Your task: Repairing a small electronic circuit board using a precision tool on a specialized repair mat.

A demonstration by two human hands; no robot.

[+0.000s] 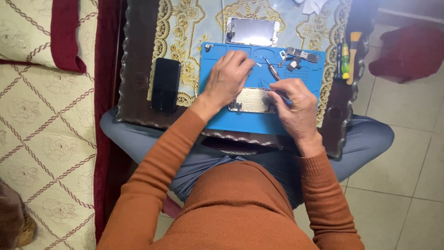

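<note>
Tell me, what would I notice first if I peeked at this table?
The bright blue mat in the middle of the small table, where the left hand and right hand work over an opened phone body. A dark phone lies left of the mat, a detached screen panel beyond it.

An opened phone body, a flat silver rectangular metal shell (252, 100), lies face up on the blue rubber work mat (240, 122), near its front edge, with its long side running left to right. Both of its ends are hidden under the hands. A thin metal screwdriver with a dark tip (272, 70) stands tilted just above the shell.
</note>
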